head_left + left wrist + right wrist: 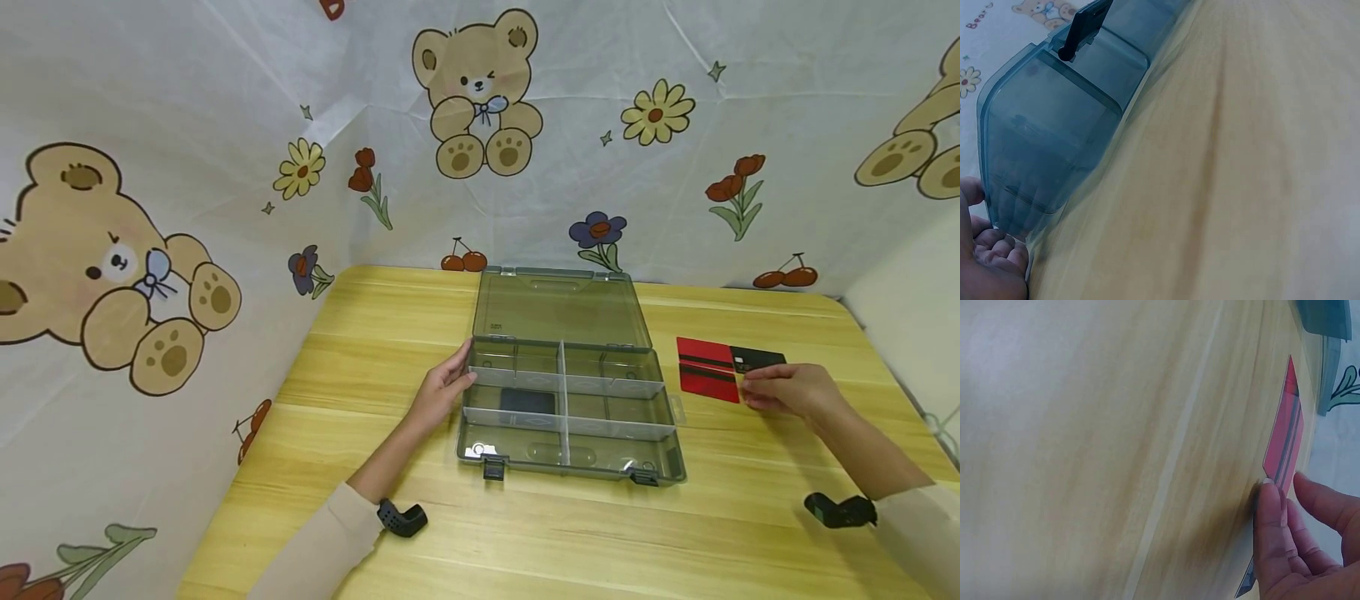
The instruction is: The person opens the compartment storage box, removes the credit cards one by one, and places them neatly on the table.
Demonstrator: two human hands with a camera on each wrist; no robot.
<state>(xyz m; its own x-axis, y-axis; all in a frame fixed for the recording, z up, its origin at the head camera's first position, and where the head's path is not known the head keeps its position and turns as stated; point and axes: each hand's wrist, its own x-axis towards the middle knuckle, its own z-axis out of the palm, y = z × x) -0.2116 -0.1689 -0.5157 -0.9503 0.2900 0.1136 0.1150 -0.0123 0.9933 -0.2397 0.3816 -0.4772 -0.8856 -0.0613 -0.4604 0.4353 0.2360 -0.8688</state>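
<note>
A translucent grey-green compartment box (600,454) lies on the table with its lid (558,308) folded back. A dark flat card (528,400) sits in its middle left compartment. My left hand (442,390) holds the box's left side, thumb at the rim; curled fingers (1000,250) show beside the wall in the left wrist view. To the right of the box, red cards (705,352) with black stripes lie beside a black card (757,359) with a chip. My right hand (798,390) reaches over these cards, fingertips at their edges, thumb apart from the fingers. It partly hides a dark card (1246,581).
Two black latches (493,468) hang open at the box's front edge. White dividers (615,386) split the box into several compartments. A bear-printed cloth (555,208) rises behind the wooden table (562,533). Black bands (402,518) are on both wrists.
</note>
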